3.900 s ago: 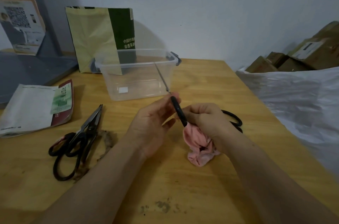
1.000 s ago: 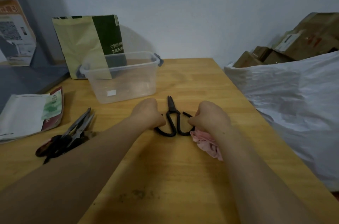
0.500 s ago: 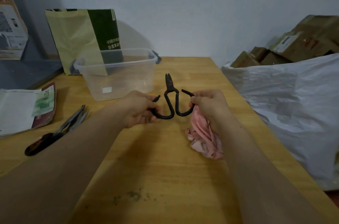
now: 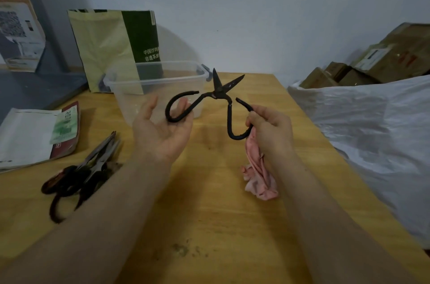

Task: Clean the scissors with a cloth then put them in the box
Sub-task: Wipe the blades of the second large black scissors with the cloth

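Black scissors are held up off the surface at centre, blades splayed open, tips toward 12 o'clock, just in front of the clear box at 11 o'clock. Left grip is palm-up with fingers relaxed; one handle loop is cradled on them, not clasped. Right grip pinches the other loop, with the pink cloth bunched under the same palm and hanging toward 5 o'clock. The scissors look like stiff iron, probably hefty, with sharp edges; the loops are the safe hold. Cloth is soft and limp. Spare scissors lie at 8 o'clock.
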The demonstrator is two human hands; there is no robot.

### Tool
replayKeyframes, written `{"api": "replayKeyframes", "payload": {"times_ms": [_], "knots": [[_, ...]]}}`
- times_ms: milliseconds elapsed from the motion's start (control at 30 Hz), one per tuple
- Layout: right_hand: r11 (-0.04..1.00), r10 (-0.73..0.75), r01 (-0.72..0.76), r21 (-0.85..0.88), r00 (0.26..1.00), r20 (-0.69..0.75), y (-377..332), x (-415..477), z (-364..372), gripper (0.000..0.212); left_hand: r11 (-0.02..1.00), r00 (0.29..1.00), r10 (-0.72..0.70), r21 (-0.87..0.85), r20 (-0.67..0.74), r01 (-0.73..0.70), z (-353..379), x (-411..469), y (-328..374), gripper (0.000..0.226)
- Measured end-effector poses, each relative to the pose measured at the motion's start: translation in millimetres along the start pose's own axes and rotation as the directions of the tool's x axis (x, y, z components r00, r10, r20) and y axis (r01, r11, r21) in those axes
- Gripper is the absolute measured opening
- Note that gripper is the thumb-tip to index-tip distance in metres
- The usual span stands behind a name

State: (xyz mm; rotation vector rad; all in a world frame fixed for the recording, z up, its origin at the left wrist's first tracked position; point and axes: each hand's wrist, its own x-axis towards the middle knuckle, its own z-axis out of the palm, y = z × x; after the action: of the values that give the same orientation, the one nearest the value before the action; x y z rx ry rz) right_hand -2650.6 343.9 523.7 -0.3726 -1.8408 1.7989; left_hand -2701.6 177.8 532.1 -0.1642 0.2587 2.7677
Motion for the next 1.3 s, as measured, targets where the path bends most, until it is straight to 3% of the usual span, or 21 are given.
{"api": "replayKeyframes", "payload": {"times_ms": [67, 200, 400, 533, 633, 767, 900, 1033, 1100, 1167, 1233, 1300], "knots": [[0.999, -0.004, 0.005, 0.037, 1.0, -0.01, 0.6, -1.9, 2.8, 0.021, 0.999, 0.999, -0.024, -0.03, -0.022, 0.023, -3.5, -3.0, -14.3, 0.048], [0.999, -0.009, 0.007, 0.033, 0.998, 0.058, 2.4, -3.2, 6.6, 0.018, 0.979, 0.986, 0.103, 0.189, -0.13, -0.077, 0.1, 5.8, -21.4, 0.022], [0.998, -0.018, 0.013, 0.058, 0.996, 0.088, -2.4, -3.1, 1.1, 0.021, 0.911, 0.965, 0.195, 0.396, -0.174, -0.113, 12.5, 17.7, 13.7, 0.011], [0.997, -0.034, 0.024, 0.073, 0.99, 0.135, 0.5, -6.9, 8.9, 0.02, 0.916, 0.973, 0.208, 0.368, -0.096, -0.159, 7.3, 9.7, 15.9, 0.023], [0.996, -0.018, 0.002, 0.085, 0.983, 0.181, 5.6, -11.8, 20.0, 0.017, 0.787, 0.989, 0.147, 0.605, 0.002, -0.118, -2.7, 7.5, -4.9, 0.033], [0.998, -0.046, 0.031, 0.057, 0.958, 0.284, 7.1, -12.0, 22.5, 0.024, 0.751, 0.978, 0.21, 0.643, -0.017, -0.15, -8.8, 14.8, -16.0, 0.012], [0.999, -0.03, 0.038, -0.013, 0.911, 0.411, 8.9, -10.9, 19.4, 0.023, 0.754, 0.956, 0.29, 0.625, -0.044, -0.2, -15.6, 15.3, -16.0, 0.01], [0.998, 0.047, -0.022, -0.057, 0.879, 0.474, 8.1, -11.5, 15.3, 0.021, 0.659, 0.93, 0.365, 0.696, 0.036, -0.286, -17.4, 8.9, -11.9, 0.006], [0.989, 0.107, -0.063, -0.132, 0.927, 0.359, 7.4, -7.7, 12.5, 0.012, 0.584, 0.928, 0.366, 0.758, 0.071, -0.289, -15.6, 5.2, -9.5, 0.006], [0.97, 0.149, -0.128, -0.208, 0.984, 0.093, 5.6, 6.0, 1.5, 0.016, 0.484, 0.928, 0.356, 0.829, 0.108, -0.282, -15.4, 0.7, -9.4, 0.01], [0.981, 0.165, -0.176, -0.086, 0.979, -0.12, -3.4, 16.4, -10.9, 0.012, 0.408, 0.935, 0.322, 0.869, 0.149, -0.279, -16.8, -6.5, -11.9, 0.012], [0.995, 0.102, -0.094, 0.045, 0.97, -0.221, -8.0, 19.8, -19.1, 0.016, 0.381, 0.948, 0.273, 0.886, 0.165, -0.264, -20.1, -11.7, -15.2, 0.009]]}}
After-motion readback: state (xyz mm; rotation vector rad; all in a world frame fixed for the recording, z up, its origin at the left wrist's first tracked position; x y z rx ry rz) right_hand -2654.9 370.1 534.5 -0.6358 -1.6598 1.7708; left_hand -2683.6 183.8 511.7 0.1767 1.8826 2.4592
